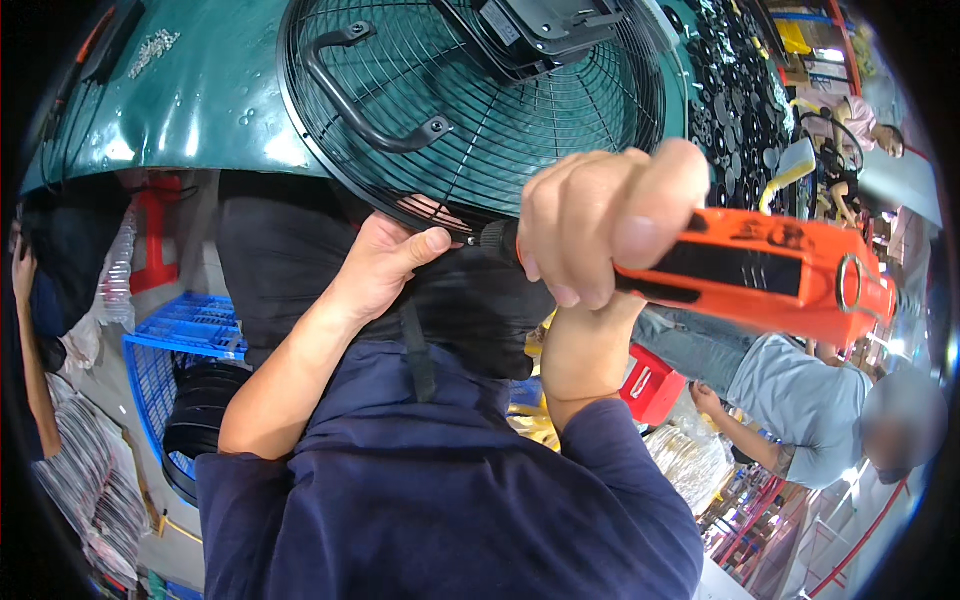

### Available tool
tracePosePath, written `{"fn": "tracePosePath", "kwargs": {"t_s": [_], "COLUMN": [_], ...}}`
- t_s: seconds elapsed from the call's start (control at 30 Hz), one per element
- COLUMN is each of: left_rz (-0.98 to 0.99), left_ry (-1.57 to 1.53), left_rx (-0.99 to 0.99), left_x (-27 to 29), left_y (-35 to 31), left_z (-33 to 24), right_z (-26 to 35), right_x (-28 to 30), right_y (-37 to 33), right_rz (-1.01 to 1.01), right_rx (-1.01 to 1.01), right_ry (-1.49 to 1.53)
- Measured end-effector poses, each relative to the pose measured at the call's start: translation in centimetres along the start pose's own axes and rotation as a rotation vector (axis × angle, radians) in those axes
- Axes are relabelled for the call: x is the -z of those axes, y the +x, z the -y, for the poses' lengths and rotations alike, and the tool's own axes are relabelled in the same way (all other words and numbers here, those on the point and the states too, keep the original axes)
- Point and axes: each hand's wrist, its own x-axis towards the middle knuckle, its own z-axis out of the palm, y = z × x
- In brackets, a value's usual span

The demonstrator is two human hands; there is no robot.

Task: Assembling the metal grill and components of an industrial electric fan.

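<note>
A round black wire fan guard (459, 178) lies over the table's front edge, with a curved black carry handle (338, 95) and a dark motor housing (535, 38) on it. My left hand (380, 262) is closed on the guard's near rim, thumb on the outside and fingers showing through the wires. My right hand (610, 225) is wrapped around an orange and black power screwdriver (765, 265), held nearly level. Its dark nose points left at a small screw (471, 241) on the rim, beside my left thumb. Whether the bit touches the screw is too small to tell.
A green-covered table (215, 85) carries a pile of small screws (153, 52) at the far left and many black parts (722, 100) at the right. Below left stands a blue plastic crate (150, 345) with black rings. Other people are near on both sides.
</note>
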Motion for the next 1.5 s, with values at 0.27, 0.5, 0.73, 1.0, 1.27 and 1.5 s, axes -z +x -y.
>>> {"fn": "tracePosePath", "kwargs": {"t_s": [0.27, 0.5, 0.73, 1.0, 1.27, 1.5], "left_rz": [0.015, 0.012, 0.046, 0.026, -0.044, -0.038], "left_ry": [0.054, -0.008, 0.002, -0.007, 0.07, -0.02], "left_rx": [0.021, -0.024, -0.039, -0.009, -0.022, -0.001], "left_x": [0.4, 0.2, 0.3, 0.2, -0.3, -0.1], "left_y": [-0.2, 0.0, -0.1, -0.2, -0.2, 0.0], "left_z": [0.1, 0.5, 0.4, 0.8, 0.6, 0.4], "right_z": [0.1, 0.3, 0.1, 0.3, 1.4, 1.1], "right_x": [-0.7, -1.3, -3.0, -2.3, -2.7, -5.7], "right_y": [-0.6, -0.6, -0.9, -0.7, -3.0, -6.0], "right_rz": [0.013, -0.077, -0.409, -0.297, -0.421, -0.75], "right_rx": [0.005, -0.004, 0.057, 0.046, 0.282, 0.199], "right_ry": [0.048, -0.11, -0.034, -0.101, 0.061, 0.125]}}
